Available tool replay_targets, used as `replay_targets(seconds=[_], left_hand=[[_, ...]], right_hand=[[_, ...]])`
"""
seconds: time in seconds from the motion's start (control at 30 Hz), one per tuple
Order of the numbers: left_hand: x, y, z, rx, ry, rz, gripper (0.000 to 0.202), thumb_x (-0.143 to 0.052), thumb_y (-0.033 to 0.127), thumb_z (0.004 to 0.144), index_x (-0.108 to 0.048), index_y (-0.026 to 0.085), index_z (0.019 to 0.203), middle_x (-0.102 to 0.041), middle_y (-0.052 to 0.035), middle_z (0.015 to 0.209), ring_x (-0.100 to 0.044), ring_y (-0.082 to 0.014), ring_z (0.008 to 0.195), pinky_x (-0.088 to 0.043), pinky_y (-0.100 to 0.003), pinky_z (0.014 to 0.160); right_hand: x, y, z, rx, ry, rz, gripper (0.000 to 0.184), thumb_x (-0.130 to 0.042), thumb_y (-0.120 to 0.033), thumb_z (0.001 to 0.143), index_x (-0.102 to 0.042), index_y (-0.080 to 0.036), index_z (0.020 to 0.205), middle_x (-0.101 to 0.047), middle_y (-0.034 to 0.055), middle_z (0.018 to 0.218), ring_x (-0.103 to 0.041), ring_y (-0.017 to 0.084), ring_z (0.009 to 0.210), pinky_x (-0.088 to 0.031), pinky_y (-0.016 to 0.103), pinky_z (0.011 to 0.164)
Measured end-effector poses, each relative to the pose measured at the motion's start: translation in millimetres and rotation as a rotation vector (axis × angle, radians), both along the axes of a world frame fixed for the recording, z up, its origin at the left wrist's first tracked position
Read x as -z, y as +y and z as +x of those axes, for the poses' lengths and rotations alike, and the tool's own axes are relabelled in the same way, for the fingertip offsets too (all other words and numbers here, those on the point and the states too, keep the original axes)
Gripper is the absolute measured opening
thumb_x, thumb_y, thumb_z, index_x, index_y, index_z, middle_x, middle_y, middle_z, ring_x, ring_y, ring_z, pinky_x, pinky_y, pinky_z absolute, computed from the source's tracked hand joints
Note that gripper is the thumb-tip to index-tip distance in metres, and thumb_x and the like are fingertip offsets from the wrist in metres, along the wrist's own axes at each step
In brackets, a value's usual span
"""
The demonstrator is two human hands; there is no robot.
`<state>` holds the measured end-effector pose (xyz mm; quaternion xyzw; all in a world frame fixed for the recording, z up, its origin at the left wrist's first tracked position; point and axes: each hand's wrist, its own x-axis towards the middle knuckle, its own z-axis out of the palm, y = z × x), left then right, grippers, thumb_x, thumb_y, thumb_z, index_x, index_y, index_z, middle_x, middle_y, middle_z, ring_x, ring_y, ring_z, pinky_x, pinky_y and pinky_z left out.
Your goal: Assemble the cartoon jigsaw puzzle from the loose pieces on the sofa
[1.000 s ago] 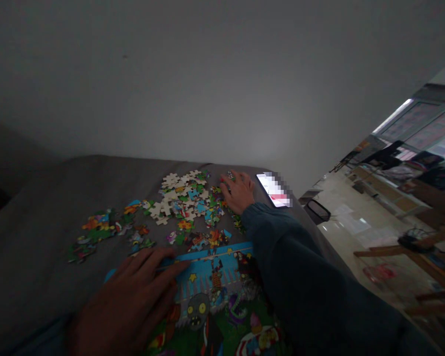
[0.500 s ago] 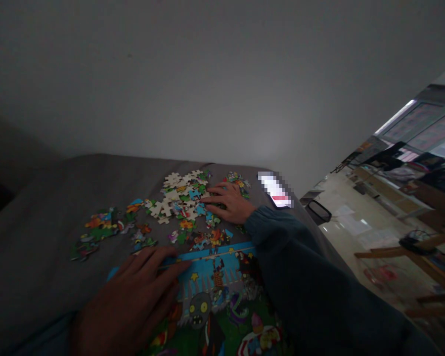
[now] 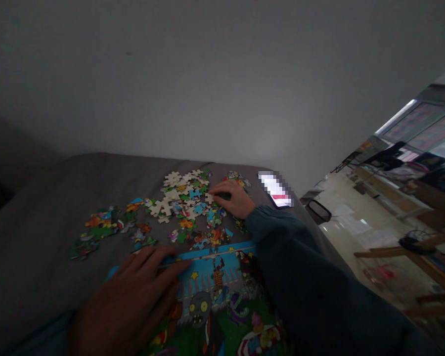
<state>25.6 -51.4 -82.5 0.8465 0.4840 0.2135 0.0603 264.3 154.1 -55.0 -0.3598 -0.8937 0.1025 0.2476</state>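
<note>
Dotting cloth [image 3: 126, 180] beside wall [image 3: 207, 89]: puzzle pieces [image 3: 171, 197]

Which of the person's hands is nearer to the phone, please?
Right: the right hand is just left of the phone; the left hand is farther off, over the puzzle picture.

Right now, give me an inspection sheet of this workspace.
Surface: grey cloth, creased.
Puzzle things: heap of loose pieces, many pale side up; clusters left of it; cartoon picture nearest the camera.
Clutter: lit phone right of the heap.
Hands: left hand over the cartoon picture's left side; fingers of right hand at a pale piece by the heap, grip unclear.
Cables: perhaps at the dark object at right; too small to tell.
Surroundings: wall behind; floor, wooden frame and windows at right.
</note>
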Motion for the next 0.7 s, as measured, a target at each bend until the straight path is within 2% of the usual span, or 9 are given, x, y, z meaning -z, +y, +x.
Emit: replay_targets(seconds=[0.1, 0.2, 0.3, 0.4, 0.47, 0.57, 0.7], left_hand=[[0.7, 0.2, -0.2, -0.004, -0.007, 0.017, 0.034, -0.047, 0.032, 0.097, -0.064, 0.038, 0.125, -0.066, -0.0049, 0.123, -0.064, -0.0292, 0.109, -0.057, -0.049, 0.086], [1.1, 0.7, -0.5, -0.004, -0.012, 0.020, 0.034, -0.046, 0.031, 0.097, -0.065, 0.037, 0.125, -0.067, -0.0056, 0.122, -0.064, -0.0293, 0.108, -0.057, -0.050, 0.085], [0.1, 0.9, -0.4, 0.003, -0.012, 0.013, 0.034, -0.045, 0.031, 0.097, -0.065, 0.037, 0.124, -0.067, -0.0050, 0.121, -0.064, -0.0288, 0.108, -0.057, -0.048, 0.086], [-0.4, 0.0, -0.7, 0.001, -0.017, 0.023, 0.033, -0.045, 0.032, 0.098, -0.065, 0.037, 0.123, -0.067, -0.0038, 0.120, -0.065, -0.0278, 0.107, -0.057, -0.045, 0.085], [0.3, -0.8, -1.2, -0.003, -0.020, 0.040, 0.033, -0.046, 0.033, 0.098, -0.064, 0.038, 0.124, -0.066, -0.0030, 0.121, -0.065, -0.0275, 0.107, -0.056, -0.044, 0.086], [1.6, -1.4, -2.0, -0.007, -0.008, 0.045, 0.033, -0.047, 0.033, 0.097, -0.064, 0.039, 0.125, -0.066, -0.0027, 0.123, -0.064, -0.0283, 0.109, -0.056, -0.045, 0.087], [1.4, -1.1, -2.2, 0.002, -0.001, 0.011, 0.033, -0.049, 0.034, 0.096, -0.064, 0.038, 0.126, -0.066, -0.0043, 0.124, -0.063, -0.0295, 0.109, -0.056, -0.048, 0.087]], right_hand=[[-0.7, -3.4, -0.6, 0.045, -0.028, -0.014, 0.031, -0.070, -0.023, 0.090, -0.070, -0.024, 0.122, -0.072, 0.0065, 0.115, -0.057, 0.024, 0.116, -0.037, 0.049, 0.106], [-2.2, -6.8, -1.7, 0.043, -0.043, -0.058, 0.040, -0.073, -0.025, 0.088, -0.065, -0.027, 0.128, -0.072, 0.0054, 0.117, -0.057, 0.024, 0.117, -0.036, 0.050, 0.107], [-3.1, -5.5, -1.8, -0.003, 0.085, -0.133, 0.043, -0.075, -0.022, 0.085, -0.065, -0.023, 0.126, -0.072, 0.0047, 0.112, -0.061, 0.021, 0.109, -0.043, 0.043, 0.103], [-3.4, 0.3, 0.1, -0.008, 0.216, -0.260, 0.041, -0.071, -0.024, 0.086, -0.064, -0.020, 0.126, -0.073, 0.0032, 0.102, -0.067, 0.017, 0.091, -0.053, 0.035, 0.088], [-3.3, 4.4, 2.0, 0.060, 0.231, -0.210, 0.038, -0.067, -0.027, 0.089, -0.063, -0.019, 0.126, -0.074, 0.0033, 0.098, -0.067, 0.017, 0.084, -0.054, 0.034, 0.081], [-3.1, 6.8, 4.0, 0.154, 0.185, -0.021, 0.033, -0.064, -0.023, 0.090, -0.065, -0.019, 0.123, -0.073, 0.0062, 0.103, -0.066, 0.020, 0.093, -0.052, 0.039, 0.088], [-6.1, -1.0, 1.3, 0.093, 0.102, 0.029, 0.020, -0.073, -0.017, 0.083, -0.073, -0.021, 0.103, -0.073, 0.0061, 0.105, -0.062, 0.023, 0.107, -0.042, 0.045, 0.103]])
